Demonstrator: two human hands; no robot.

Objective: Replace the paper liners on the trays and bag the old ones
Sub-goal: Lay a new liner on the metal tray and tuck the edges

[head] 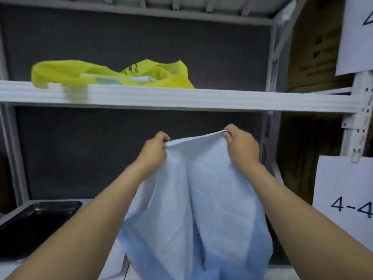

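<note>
The pale blue, creased paper liner [201, 199] is pinched at its top corners by left hand [154, 151] and right hand [241, 147], hung lengthwise downward.

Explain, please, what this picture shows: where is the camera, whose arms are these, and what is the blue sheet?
There is no machine here. The one picture comes from a camera worn on a person's head, looking forward and down, so the two bare arms are that person's own. The left hand and the right hand each pinch the top edge of a light blue sheet, apparently a paper liner, and hold it up between them; the rest hangs down. Whether it is fresh or used, the picture does not tell. In front stands a white metal shelf. On its upper board lies a yellow plastic bag with something inside. Lower, at the left, sits a black tray with no liner in it. At the right hangs a paper sign reading 4-4.
</note>
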